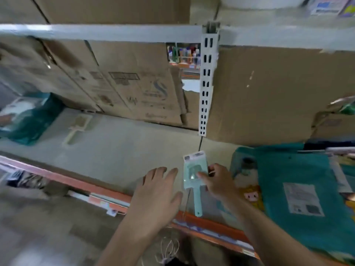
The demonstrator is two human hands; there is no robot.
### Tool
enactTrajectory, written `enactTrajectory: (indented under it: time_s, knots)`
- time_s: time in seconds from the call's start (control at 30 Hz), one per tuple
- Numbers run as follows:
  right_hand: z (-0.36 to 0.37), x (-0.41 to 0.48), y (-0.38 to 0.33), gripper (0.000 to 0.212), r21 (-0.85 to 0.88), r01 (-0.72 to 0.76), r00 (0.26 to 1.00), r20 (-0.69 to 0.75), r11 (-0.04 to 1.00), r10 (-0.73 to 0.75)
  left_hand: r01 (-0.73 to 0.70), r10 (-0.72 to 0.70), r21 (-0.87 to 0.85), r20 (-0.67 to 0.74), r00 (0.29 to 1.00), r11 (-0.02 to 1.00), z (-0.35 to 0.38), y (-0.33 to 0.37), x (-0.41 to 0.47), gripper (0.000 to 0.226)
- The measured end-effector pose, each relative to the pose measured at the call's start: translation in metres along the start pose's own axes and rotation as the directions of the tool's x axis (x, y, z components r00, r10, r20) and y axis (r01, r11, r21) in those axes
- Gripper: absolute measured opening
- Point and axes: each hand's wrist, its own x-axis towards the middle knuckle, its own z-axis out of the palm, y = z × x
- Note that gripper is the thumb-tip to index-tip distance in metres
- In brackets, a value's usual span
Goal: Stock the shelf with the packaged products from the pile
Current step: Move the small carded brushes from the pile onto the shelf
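The right grip [219, 181], a bare hand reaching in from 5 o'clock, is grasping a packaged brush [190, 169]. Its fingertips [201, 174] pinch the clear wrapper at the package's 3 o'clock edge. The brush is mint green, with a printed card at its 12 o'clock end and its handle pointing to 6 o'clock. It sits low in the view, just past 6 o'clock from centre, over the front part of the shelf [124, 150], and the handle tip overhangs the orange front rail [76, 183]. Whether the package rests on the shelf or is held just above it cannot be told. The left grip [159, 191] is released, palm down with the fingers straight and slightly spread, just beside the package on its 9 o'clock side and not touching it. At 3 o'clock from the hands lies the pile of teal packages [288, 179], one with a white label. Well apart at 10 o'clock a cream-coloured brush [78, 129] lies flat on the shelf, with a teal bag [32, 120] at 9 o'clock from it. Cardboard boxes [134, 83] line the back at 12 o'clock, beside a white slotted upright [206, 83].
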Motion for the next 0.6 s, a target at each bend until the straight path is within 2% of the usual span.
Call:
enactTrajectory:
  time_s: [0.07,0.1,0.23,0.33,0.47,0.53,0.6]
  knots:
    - [0.022,0.007,0.001,0.024,0.004,-0.003,1.000,-0.005,1.000,0.003,0.014,-0.014,0.004,0.015,1.000,1.000,0.003,-0.019,-0.003,0.064]
    - [0.028,0.009,0.000,0.026,-0.047,0.008,0.999,-0.031,0.999,-0.009,0.012,-0.012,0.005,0.016,1.000,1.000,0.004,-0.025,-0.004,0.064]
    - [0.023,0.000,-0.013,0.040,-0.382,0.002,0.996,-0.083,0.924,-0.036,-0.017,0.016,-0.018,-0.007,1.000,1.000,0.002,-0.028,-0.006,0.063]
    - [0.005,-0.010,-0.019,0.044,-0.516,-0.022,0.998,-0.061,0.856,-0.011,-0.079,0.078,-0.027,-0.042,0.996,0.996,-0.002,-0.012,-0.001,0.061]
    - [-0.035,-0.026,-0.003,0.042,-0.507,-0.100,0.993,-0.110,0.856,0.051,-0.165,0.164,-0.022,-0.058,0.985,0.986,-0.004,0.024,0.010,0.058]
    - [-0.064,-0.040,0.010,0.036,-0.428,-0.132,0.986,-0.151,0.894,0.073,-0.209,0.208,-0.012,-0.049,0.977,0.978,-0.004,0.047,0.015,0.060]
    - [-0.096,-0.055,0.020,0.039,-0.370,-0.175,0.974,-0.199,0.912,0.106,-0.261,0.261,-0.006,-0.036,0.965,0.965,-0.006,0.072,0.019,0.061]
